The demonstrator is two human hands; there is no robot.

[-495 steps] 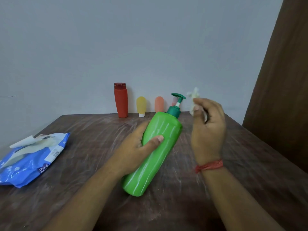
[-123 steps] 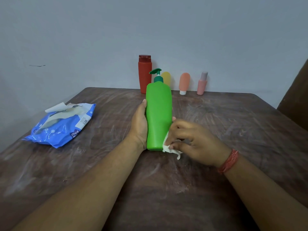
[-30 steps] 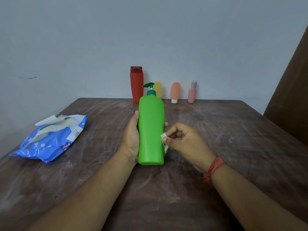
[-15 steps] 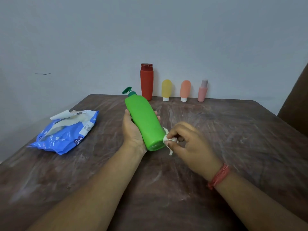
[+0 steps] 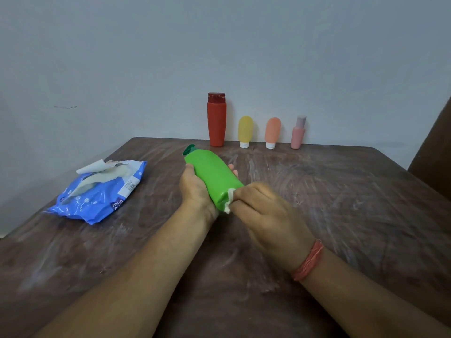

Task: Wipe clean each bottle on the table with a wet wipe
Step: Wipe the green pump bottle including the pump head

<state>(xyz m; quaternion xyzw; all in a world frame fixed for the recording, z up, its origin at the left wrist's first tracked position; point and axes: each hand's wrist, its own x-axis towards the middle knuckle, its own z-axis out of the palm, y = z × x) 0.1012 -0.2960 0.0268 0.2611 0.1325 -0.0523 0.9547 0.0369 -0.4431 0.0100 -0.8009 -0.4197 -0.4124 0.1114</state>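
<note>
The green pump bottle (image 5: 213, 175) is tipped back over the table's middle, pump end pointing away to the left and base toward me. My left hand (image 5: 195, 189) grips its body from the left. My right hand (image 5: 263, 211) is closed on a crumpled white wet wipe (image 5: 229, 200) and presses it against the bottle's base. Along the wall stand a tall red bottle (image 5: 216, 120), a yellow tube (image 5: 245, 131), an orange tube (image 5: 272, 132) and a small pink bottle (image 5: 298, 132).
A blue wet-wipe pack (image 5: 97, 191) lies open on the left of the brown table (image 5: 341, 191), its flap lifted. A dark brown panel (image 5: 436, 162) rises at the far right edge. The grey wall is behind the bottles.
The green bottle went from upright to tipped back with its pump leaning left. My right hand moved the wipe from the bottle's side down to its base.
</note>
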